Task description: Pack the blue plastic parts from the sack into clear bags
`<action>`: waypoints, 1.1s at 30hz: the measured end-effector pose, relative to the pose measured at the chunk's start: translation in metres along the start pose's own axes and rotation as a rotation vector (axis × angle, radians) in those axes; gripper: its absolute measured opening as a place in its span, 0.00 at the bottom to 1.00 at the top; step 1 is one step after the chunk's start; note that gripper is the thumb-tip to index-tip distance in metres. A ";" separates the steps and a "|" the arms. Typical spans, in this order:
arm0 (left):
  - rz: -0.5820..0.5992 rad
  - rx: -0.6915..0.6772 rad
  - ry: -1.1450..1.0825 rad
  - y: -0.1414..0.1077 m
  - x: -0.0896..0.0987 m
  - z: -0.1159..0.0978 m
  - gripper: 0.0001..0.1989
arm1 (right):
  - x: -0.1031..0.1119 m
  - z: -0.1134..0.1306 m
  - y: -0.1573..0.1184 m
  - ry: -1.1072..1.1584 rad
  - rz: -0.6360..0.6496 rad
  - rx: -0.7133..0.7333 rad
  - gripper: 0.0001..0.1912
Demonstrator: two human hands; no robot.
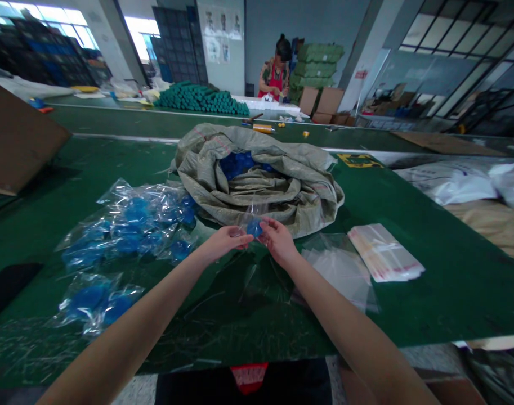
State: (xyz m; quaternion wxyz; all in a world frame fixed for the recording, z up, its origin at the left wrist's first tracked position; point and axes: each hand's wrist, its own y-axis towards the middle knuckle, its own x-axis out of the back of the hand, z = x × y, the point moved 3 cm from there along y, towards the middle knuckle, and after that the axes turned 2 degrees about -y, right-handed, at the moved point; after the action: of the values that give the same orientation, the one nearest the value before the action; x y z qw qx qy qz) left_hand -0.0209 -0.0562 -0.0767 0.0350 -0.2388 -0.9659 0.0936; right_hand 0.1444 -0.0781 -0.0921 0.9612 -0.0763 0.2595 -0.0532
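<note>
Between my two hands, just in front of the sack, is a clear plastic bag point(257, 209) with a small blue item point(254, 227) in it; its exact kind is too small to make out. My left hand point(231, 237) pinches the bag from the left side. From the right, the fingers of my right hand point(277, 239) close on the blue item and the bag. A woven sack point(316, 194), rolled open, stands behind my hands with blue items point(237, 164) inside. Bagged blue items point(134, 225) lie heaped left of my hands, with two more bags point(90, 298) nearer me.
Loose clear bags point(339, 270) and a stack of flat bags point(385, 253) lie to the right on the green table point(446, 281). A cardboard box point(20, 132) stands at left. Beyond, a person point(276, 73) works near piled green rolls point(201, 98).
</note>
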 end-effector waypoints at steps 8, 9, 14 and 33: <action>-0.070 -0.055 0.092 -0.008 -0.012 -0.002 0.30 | 0.010 0.001 -0.015 -0.277 -0.032 -0.062 0.18; -0.080 -0.043 0.090 -0.008 -0.014 -0.001 0.31 | 0.014 0.002 -0.011 -0.344 -0.073 -0.044 0.17; -0.127 -0.040 0.130 0.001 -0.016 0.005 0.33 | 0.024 0.011 0.018 -0.564 -0.146 0.199 0.17; -0.028 -0.721 0.843 0.057 -0.029 -0.056 0.08 | 0.031 0.006 0.047 -0.417 -0.057 0.139 0.04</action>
State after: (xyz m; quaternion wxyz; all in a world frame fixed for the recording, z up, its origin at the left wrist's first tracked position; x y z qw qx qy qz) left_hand 0.0367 -0.0107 -0.0342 0.3361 -0.2395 -0.8421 -0.3471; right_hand 0.1774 -0.0353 -0.1103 0.9952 -0.0266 0.0483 -0.0814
